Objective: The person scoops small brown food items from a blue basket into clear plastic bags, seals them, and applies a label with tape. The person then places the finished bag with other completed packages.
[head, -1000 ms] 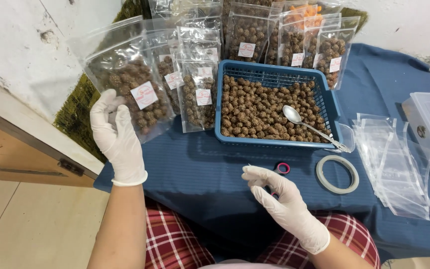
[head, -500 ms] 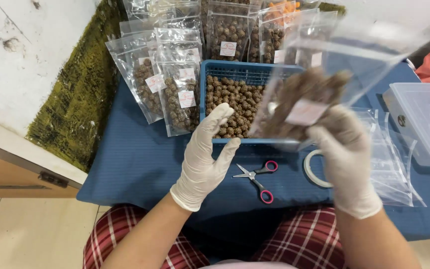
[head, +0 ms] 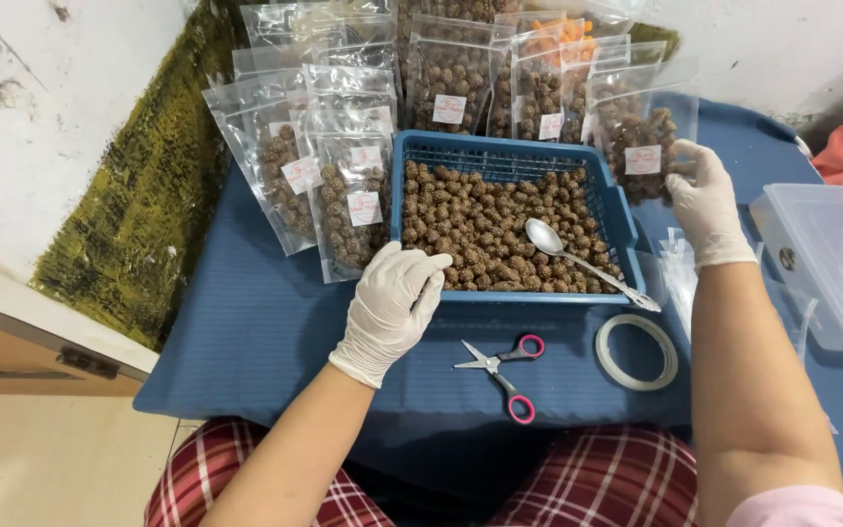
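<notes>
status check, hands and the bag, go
Left hand open, resting on the blue basket front rim. Right hand shut on filled bag, right of basket. Nothing blocking either hand.

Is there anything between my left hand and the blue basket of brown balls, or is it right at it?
Nothing visible stands between them. The left hand rests against the front left corner of the blue basket. The spoon lies inside the basket, to the right.
</notes>
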